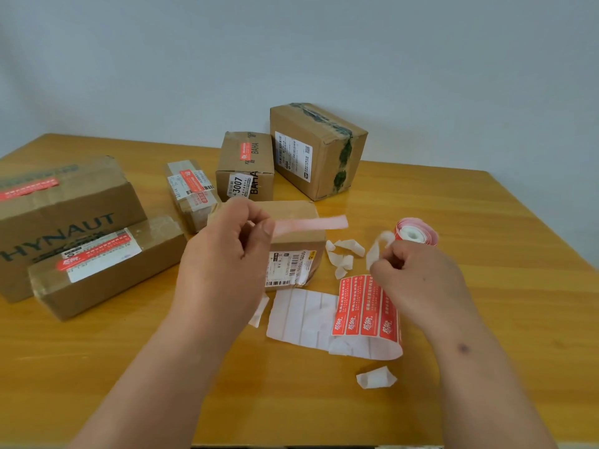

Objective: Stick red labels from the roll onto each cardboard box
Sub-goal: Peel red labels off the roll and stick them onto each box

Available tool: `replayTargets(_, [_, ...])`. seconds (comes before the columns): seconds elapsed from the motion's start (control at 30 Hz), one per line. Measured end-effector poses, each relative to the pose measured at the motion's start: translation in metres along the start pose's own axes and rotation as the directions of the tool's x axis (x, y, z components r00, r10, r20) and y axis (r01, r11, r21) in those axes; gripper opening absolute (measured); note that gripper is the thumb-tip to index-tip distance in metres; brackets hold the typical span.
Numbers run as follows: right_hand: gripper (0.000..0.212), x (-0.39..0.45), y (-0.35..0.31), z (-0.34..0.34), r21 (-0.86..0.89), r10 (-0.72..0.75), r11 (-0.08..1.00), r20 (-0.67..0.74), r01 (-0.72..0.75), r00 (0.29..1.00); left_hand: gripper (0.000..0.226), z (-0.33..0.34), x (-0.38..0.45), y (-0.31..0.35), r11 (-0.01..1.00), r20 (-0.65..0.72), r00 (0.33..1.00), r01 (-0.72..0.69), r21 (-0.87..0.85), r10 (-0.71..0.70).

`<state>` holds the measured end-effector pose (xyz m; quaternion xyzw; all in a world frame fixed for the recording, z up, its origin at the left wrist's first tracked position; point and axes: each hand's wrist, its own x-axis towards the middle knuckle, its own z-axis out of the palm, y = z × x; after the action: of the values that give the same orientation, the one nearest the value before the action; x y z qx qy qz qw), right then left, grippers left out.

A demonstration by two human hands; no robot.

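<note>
Holding the peeled label (309, 223) between thumb and forefinger, my left hand (227, 254) kept it in the air just above the small box (291, 251) at the table's middle. The strip ran sideways, its free end pointing to my right, pale back toward the camera, roughly along the box's top face. That box showed no red label on the faces I could see, and it lay directly under and just beyond the left hand, so I judged that hand the nearer one for pressing down. My right hand (411, 270) was curled over the unrolled backing strip (363, 306), pinching a loose white end just beside the roll (416, 233). Four boxes to the left and behind already carried red labels; on the far box (319, 150) I saw none.
</note>
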<state>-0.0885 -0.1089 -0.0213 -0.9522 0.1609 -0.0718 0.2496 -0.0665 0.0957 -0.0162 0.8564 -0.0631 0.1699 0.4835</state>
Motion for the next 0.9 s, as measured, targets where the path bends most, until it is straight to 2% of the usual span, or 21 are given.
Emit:
replayTargets(0.1, [0.024,0.000,-0.003,0.004,-0.031,0.009,0.999,0.001,-0.009,1.000,0.014,0.002,-0.003,-0.002,0.998,-0.028,0.998,-0.061,-0.033,0.060])
replayTargets(0.13, [0.026,-0.001,-0.006,0.004,0.017,0.007,1.000,0.014,-0.007,1.000,0.014,0.004,-0.005,-0.004,0.995,-0.032,0.996,-0.082,-0.051,0.081])
replayTargets(0.2, [0.026,-0.004,-0.012,0.003,0.225,-0.015,0.974,0.054,0.002,0.998,0.014,0.006,-0.008,-0.006,0.991,-0.050,0.992,-0.123,-0.060,0.120])
replayTargets(0.3, [0.024,-0.009,-0.023,0.004,0.585,-0.009,0.807,0.149,-0.081,0.989,0.018,0.011,-0.010,-0.011,0.984,-0.079,0.985,-0.157,-0.081,0.150])
replayTargets(0.37, [0.034,-0.010,-0.027,0.006,0.731,-0.025,0.660,0.252,-0.173,0.967,0.019,0.013,-0.011,-0.014,0.975,-0.093,0.977,-0.203,-0.089,0.194])
replayTargets(0.43, [0.052,-0.009,-0.030,0.006,0.792,-0.056,0.564,0.322,-0.236,0.945,0.013,0.014,-0.012,-0.017,0.958,-0.111,0.956,-0.279,-0.060,0.271])
replayTargets(0.5, [0.057,-0.008,-0.031,0.003,0.816,-0.076,0.525,0.327,-0.240,0.942,0.009,0.014,-0.013,-0.019,0.931,-0.110,0.925,-0.366,-0.013,0.362])
replayTargets(0.57, [0.057,-0.008,-0.030,0.002,0.832,-0.077,0.511,0.294,-0.216,0.953,0.011,0.013,-0.013,-0.021,0.892,-0.097,0.887,-0.451,0.036,0.452])
replayTargets(0.63, [0.040,-0.009,-0.028,0.003,0.838,-0.090,0.526,0.226,-0.147,0.970,0.011,0.013,-0.013,-0.023,0.865,-0.100,0.860,-0.496,0.072,0.501])
replayTargets(0.73, [0.006,-0.010,-0.025,0.004,0.843,-0.114,0.536,0.125,-0.045,0.986,0.015,0.012,-0.016,-0.022,0.884,-0.090,0.879,-0.467,0.025,0.468])
replayTargets(0.83, [0.006,-0.011,-0.022,0.003,0.785,-0.111,0.618,0.032,0.043,0.993,0.027,0.009,-0.020,-0.016,0.945,-0.029,0.972,-0.235,-0.228,0.235])
replayTargets(0.9, [0.006,-0.013,-0.023,0.002,0.753,-0.106,0.650,-0.038,0.098,0.994,0.032,0.006,-0.021,-0.010,0.930,0.005,0.992,-0.114,-0.350,0.123])
